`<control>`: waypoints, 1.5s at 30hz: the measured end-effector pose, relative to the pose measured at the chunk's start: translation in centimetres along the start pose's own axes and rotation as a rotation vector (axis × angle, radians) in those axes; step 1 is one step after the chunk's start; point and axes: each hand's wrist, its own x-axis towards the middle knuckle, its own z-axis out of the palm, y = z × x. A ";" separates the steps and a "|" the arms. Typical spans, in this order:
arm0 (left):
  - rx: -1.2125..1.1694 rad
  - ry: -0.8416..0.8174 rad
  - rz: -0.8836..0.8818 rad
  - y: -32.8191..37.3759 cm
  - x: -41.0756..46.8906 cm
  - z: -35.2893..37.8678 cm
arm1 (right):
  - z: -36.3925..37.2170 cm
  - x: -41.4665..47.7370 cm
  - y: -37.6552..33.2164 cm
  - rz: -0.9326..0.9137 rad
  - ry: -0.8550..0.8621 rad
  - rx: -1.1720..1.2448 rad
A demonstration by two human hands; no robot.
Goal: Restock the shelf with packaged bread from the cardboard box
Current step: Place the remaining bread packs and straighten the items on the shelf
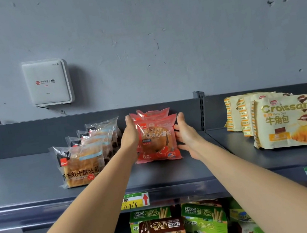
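Note:
A row of red bean bread packs (pixel 156 139) stands upright in the middle of the dark top shelf (pixel 156 174). My left hand (pixel 130 133) presses flat against the left side of the front packs. My right hand (pixel 185 131) cups their right side, fingers apart. To the left stands a row of clear-wrapped toast loaves (pixel 82 162). Three cream croissant bags (pixel 284 122) stand on the shelf section to the right. The cardboard box is out of view.
A white router box (pixel 47 82) hangs on the grey wall above the shelf. Yellow price tags (pixel 134 201) sit on the shelf's front lip. Green and brown snack boxes (pixel 179 228) fill the shelf below.

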 end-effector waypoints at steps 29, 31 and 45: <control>0.115 -0.488 0.182 -2.5 3.4 -2.0 | 2.5 4.7 1.3 0.032 0.001 0.191; 0.003 -0.478 0.140 -2.5 3.7 -2.1 | 2.0 5.3 1.5 0.032 0.036 0.236; -0.318 -0.275 -0.190 -1.4 7.2 0.0 | 1.5 9.3 0.7 0.170 0.015 0.330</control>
